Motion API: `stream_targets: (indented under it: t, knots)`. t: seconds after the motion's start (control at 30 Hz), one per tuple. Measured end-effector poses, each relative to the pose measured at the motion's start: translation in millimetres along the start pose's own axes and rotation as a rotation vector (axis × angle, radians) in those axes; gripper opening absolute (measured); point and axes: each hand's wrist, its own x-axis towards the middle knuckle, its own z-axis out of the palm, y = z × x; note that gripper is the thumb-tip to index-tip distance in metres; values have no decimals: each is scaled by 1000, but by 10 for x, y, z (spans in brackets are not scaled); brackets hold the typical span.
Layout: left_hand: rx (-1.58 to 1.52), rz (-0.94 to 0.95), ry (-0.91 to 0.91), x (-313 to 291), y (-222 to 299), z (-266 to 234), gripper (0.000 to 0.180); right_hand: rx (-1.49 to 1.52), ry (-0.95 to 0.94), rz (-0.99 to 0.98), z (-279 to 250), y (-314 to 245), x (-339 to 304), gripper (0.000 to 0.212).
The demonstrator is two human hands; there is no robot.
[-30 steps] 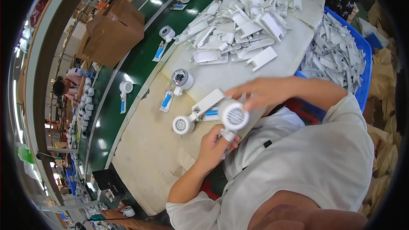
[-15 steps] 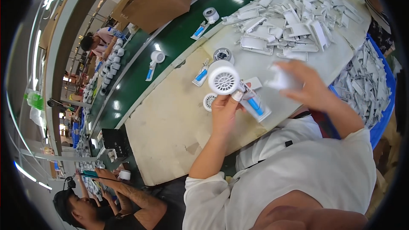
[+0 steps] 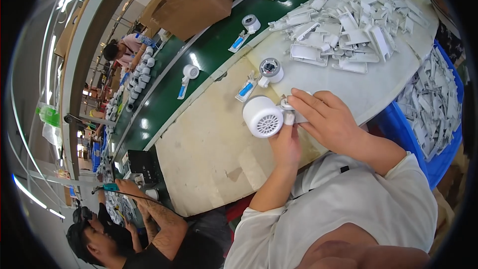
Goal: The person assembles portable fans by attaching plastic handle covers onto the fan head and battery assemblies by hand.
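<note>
My left hand (image 3: 286,145) grips a white handheld fan (image 3: 263,117) by the neck, its round grilled head tilted toward me. My right hand (image 3: 332,122) lies over the fan's handle with fingers and thumb closed around it. Most of the handle is hidden under that hand, so I cannot see the white shell piece or the blue battery there. Just beyond the held fan, another fan head (image 3: 271,69) stands on the worktable, joined to an uncovered handle (image 3: 246,90) with a blue battery.
White plastic shells (image 3: 348,32) lie heaped at the table's far right. A blue bin (image 3: 443,154) of similar parts stands at my right. Open fans (image 3: 190,72) sit on the green conveyor (image 3: 164,82), beside a cardboard box (image 3: 196,7). At left a co-worker (image 3: 99,241) holds a teal tool.
My right hand has come left to the fan's handle, bringing the white shell piece it carried. My left hand has turned the fan and moved slightly right and nearer to me.
</note>
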Motion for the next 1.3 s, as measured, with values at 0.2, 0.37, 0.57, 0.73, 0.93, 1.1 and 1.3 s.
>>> stream_targets:
  t: [0.2,0.37,0.57,0.73,0.93,1.1,1.3]
  knots:
    - [-20,144,-61,25,85,-11,30,164,-4,131,50,106,-19,48]
    - [-25,295,-54,3,191,-68,31,953,-280,669,72,149,-144,29]
    - [-121,206,-136,-46,376,-7,34,827,-86,345,184,96,-98,30]
    - [190,130,-136,27,520,-200,40,501,-152,-63,546,291,-131,39]
    - [1791,429,188,447,1659,-1772,32,458,-338,67,393,360,145,33]
    - [2053,-265,383,561,2505,-3103,44,431,-393,143,481,739,157,27]
    - [1855,139,269,1670,2531,-2989,51,500,-335,170,785,835,52,21]
